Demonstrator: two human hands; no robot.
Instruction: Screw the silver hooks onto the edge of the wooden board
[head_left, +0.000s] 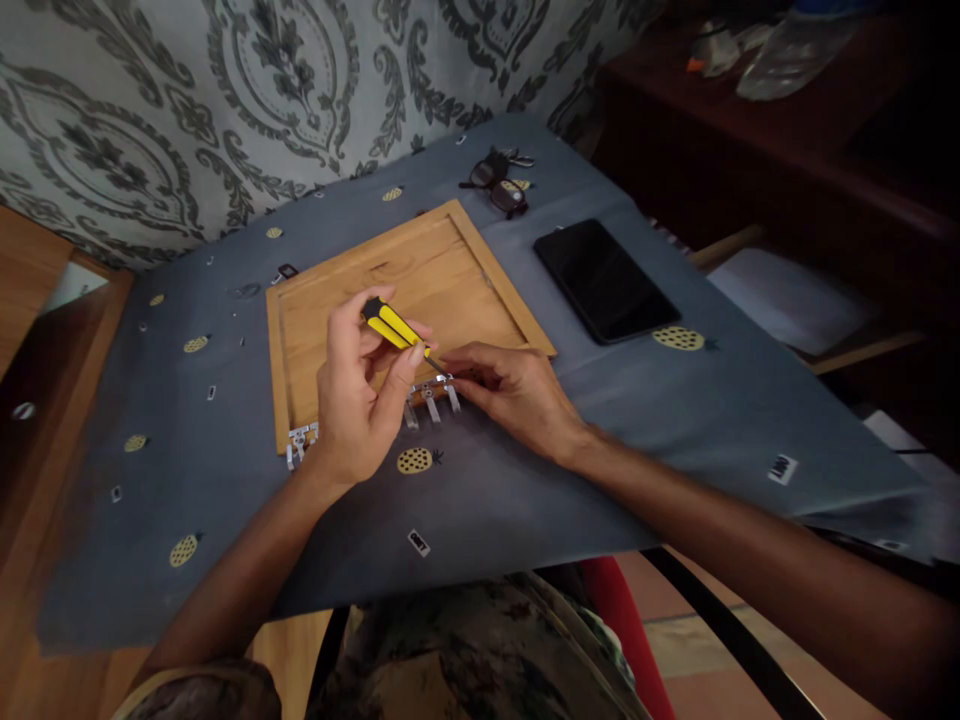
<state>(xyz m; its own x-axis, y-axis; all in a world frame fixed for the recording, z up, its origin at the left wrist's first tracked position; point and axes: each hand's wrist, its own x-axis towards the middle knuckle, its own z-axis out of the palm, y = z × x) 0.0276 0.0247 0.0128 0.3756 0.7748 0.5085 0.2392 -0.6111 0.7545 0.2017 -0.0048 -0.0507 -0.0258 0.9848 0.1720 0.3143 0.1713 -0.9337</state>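
Yellow-and-black screwdriver [393,325] in the left hand [361,385], gripped between thumb and curled fingers, with handle slanting up to the left and thin shaft pointing down to the right. Beside the tip, the right hand [521,392], with thumb and forefinger drawn nearly together at the right end of a metal hinge [430,399]; impossible to tell whether pinching the shaft, the hinge or some small part. Under both hands, a framed wooden panel [420,262] lying flat on a blue-grey tablecloth [510,510] with yellow pineapple prints [415,461]. Along the panel's near edge, that hinge towards the right and another, silvery fitting [302,440] at the left corner, close to the left wrist. To the right of the panel, well apart from the hands, a black tablet [606,280]; farther back, dark-framed glasses [496,188] just beside some keys [519,158]. Behind the table, a grey patterned wall covering [285,60].
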